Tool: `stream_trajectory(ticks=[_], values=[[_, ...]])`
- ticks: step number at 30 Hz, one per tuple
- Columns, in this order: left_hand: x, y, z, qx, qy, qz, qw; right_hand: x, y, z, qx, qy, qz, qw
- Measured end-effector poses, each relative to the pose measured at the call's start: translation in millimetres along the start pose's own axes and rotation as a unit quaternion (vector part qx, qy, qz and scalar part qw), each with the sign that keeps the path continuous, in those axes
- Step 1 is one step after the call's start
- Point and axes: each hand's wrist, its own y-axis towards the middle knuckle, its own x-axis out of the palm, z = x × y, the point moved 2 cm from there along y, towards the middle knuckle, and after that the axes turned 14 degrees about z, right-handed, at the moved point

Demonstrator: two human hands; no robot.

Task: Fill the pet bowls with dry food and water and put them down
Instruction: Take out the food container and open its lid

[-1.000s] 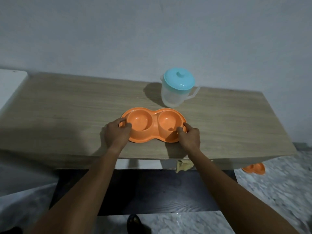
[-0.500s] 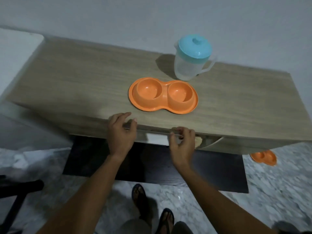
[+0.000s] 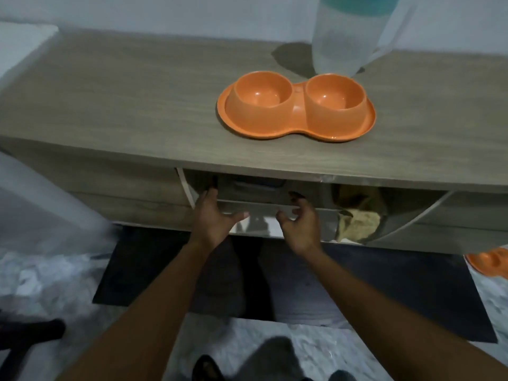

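The orange double pet bowl (image 3: 296, 105) sits empty on the wooden cabinet top (image 3: 115, 105), beside the water jug (image 3: 343, 42). Left hand (image 3: 213, 215) and right hand (image 3: 301, 224) reach under it, fingers loosely spread, grasping nothing.

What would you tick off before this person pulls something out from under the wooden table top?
1. Orange plastic double pet bowl sits flat on the wooden table top: ok.
2. Both bowl cups empty, ready for filling: ok.
3. Clear plastic jug with the turquoise lid upright behind the bowl: ok.
4. Left hand and right hand free, at the drawer front: ok.
5. Dry food inside the drawer: cannot tell.
6. Crumpled yellowish cloth clear of the drawer: cannot tell.
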Motion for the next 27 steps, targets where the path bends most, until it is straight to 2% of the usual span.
stream_trajectory(ticks=[5,10,13,17,19,24,27], values=[[29.8,40.5,-13.7,-0.081,-0.03,-0.066,0.994,34.3,31.6,9.7,0.023,0.057,0.006,0.998],[41.6,50.8,-14.9,-0.108,-0.009,-0.113,0.988,49.9,41.5,5.8,0.136,0.164,-0.02,0.977],[35.0,38.1,-14.1,-0.088,-0.042,-0.1,0.99,45.8,30.1,6.8,0.14,0.175,0.007,0.974],[10.7,-4.9,-1.9,-0.085,-0.229,-0.104,0.964,17.1,-4.7,-3.7,0.145,0.185,0.0,0.972],[-9.2,-29.3,10.7,-0.099,-0.282,-0.084,0.951,-7.3,-25.9,-17.3,0.131,0.2,-0.016,0.971],[-81.2,-87.1,49.7,-0.219,-0.221,0.006,0.95,-90.3,-81.1,-57.3,0.182,0.159,-0.052,0.969],[-124.6,-100.9,80.0,-0.245,-0.184,0.018,0.952,-134.2,-93.8,-92.6,0.195,0.157,-0.082,0.965]])
